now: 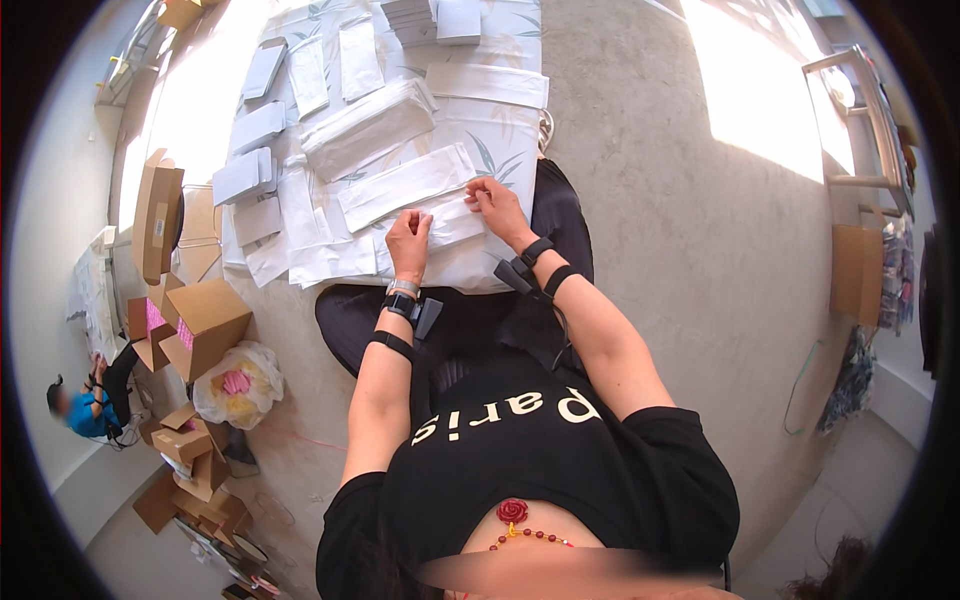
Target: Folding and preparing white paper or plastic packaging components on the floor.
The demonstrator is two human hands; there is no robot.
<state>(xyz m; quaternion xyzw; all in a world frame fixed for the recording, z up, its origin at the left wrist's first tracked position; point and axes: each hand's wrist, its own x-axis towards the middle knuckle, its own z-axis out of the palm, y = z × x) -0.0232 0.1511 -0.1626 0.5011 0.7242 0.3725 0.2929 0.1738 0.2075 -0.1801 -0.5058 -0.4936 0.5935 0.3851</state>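
A long flat white bag (455, 225) lies at the near edge of the table, between my two hands. My left hand (406, 242) is at its left end, with thumb and fingers pinched together on the bag's edge. Over the bag's upper right corner is my right hand (496, 208), its fingers curled and closed. What its fingertips hold, if anything, is too small to make out. Just beyond lies another white bag stack (405, 187), and a thicker white bag pile (370, 125) sits farther off.
Several stacks of white cards (245, 177) line the table's left side. More grey-white stacks (408, 20) stand at the far end of the patterned tablecloth (510, 135). Open cardboard boxes (210, 318) and a clear plastic bag (238, 385) sit on the left floor. Another person (95, 400) sits far left.
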